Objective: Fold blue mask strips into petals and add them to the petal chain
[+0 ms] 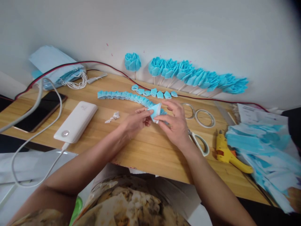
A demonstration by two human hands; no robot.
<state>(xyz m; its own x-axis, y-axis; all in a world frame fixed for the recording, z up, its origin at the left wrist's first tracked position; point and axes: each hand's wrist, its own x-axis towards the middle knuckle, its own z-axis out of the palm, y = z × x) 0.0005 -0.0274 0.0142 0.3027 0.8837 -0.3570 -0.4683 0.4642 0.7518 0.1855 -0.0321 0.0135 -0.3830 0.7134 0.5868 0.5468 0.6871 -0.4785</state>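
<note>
Between my two hands is a small folded piece of blue fabric (pixel 155 112) with a white inner side. My left hand (pixel 137 121) pinches its left edge between thumb and fingers. On its lower right corner the fingertips of my right hand (pixel 172 122) are closed, while that hand's index finger arches above. Just behind lies a curved row of folded blue petals (pixel 122 95), its right end partly hidden by my hands. Several loose blue petals (pixel 153 92) form a shorter row farther back. White-handled scissors (pixel 199 143) lie beside my right wrist, their blades mostly hidden.
Blue fabric flowers (pixel 184 70) on sticks lean against the wall. Two tape rolls (pixel 205 118), a yellow glue gun (pixel 223 150) and blue scraps (pixel 261 141) lie right. A white power bank (pixel 76 122), phone (pixel 41 111) and stacked masks (pixel 55 64) are left. A red-black cable (pixel 113 67) crosses behind.
</note>
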